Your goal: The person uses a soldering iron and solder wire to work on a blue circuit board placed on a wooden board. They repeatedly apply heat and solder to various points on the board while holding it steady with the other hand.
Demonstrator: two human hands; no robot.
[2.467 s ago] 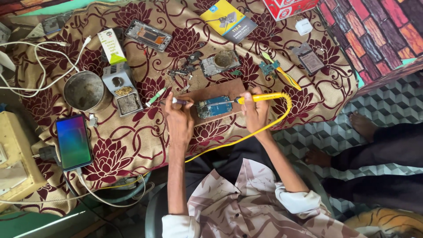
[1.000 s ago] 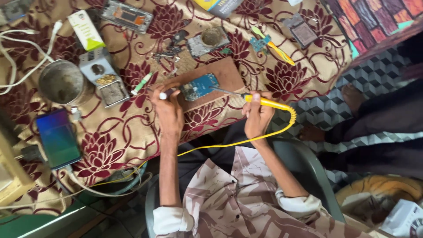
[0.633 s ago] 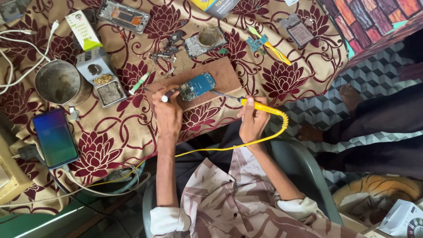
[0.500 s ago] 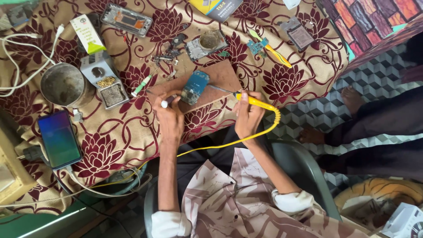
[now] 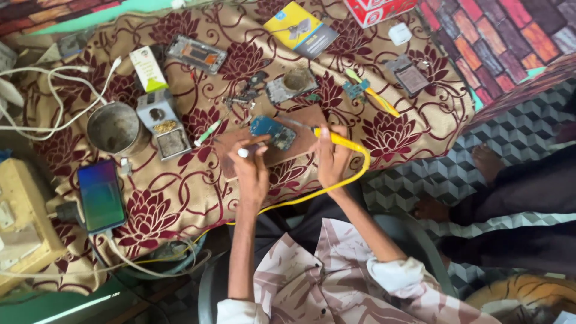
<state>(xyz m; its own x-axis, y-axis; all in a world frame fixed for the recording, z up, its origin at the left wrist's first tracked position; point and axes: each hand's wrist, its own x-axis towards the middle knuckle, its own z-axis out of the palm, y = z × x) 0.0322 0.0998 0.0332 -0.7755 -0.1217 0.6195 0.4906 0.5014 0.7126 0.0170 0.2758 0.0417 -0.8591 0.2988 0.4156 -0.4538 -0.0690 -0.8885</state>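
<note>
A blue circuit board [image 5: 273,132] lies on a brown wooden board [image 5: 264,153] on a maroon flowered tablecloth [image 5: 180,198]. My right hand [image 5: 332,157] grips a yellow soldering iron [image 5: 339,140], its metal tip touching the circuit board's right edge. A yellow cable [image 5: 312,192] runs from the iron under my arms. My left hand [image 5: 251,165] pinches a thin white-tipped stick [image 5: 245,152] just below the circuit board.
A metal cup [image 5: 115,127], a small tin holder [image 5: 162,124], a lit phone [image 5: 101,196] on a charger, a phone frame [image 5: 196,53], a yellow-blue box [image 5: 302,30], tweezers and small parts lie around. Another person's bare feet [image 5: 435,209] rest on the patterned floor at right.
My right hand brought the soldering iron in from the right until its tip met the circuit board. The left hand stays by the board with the stick.
</note>
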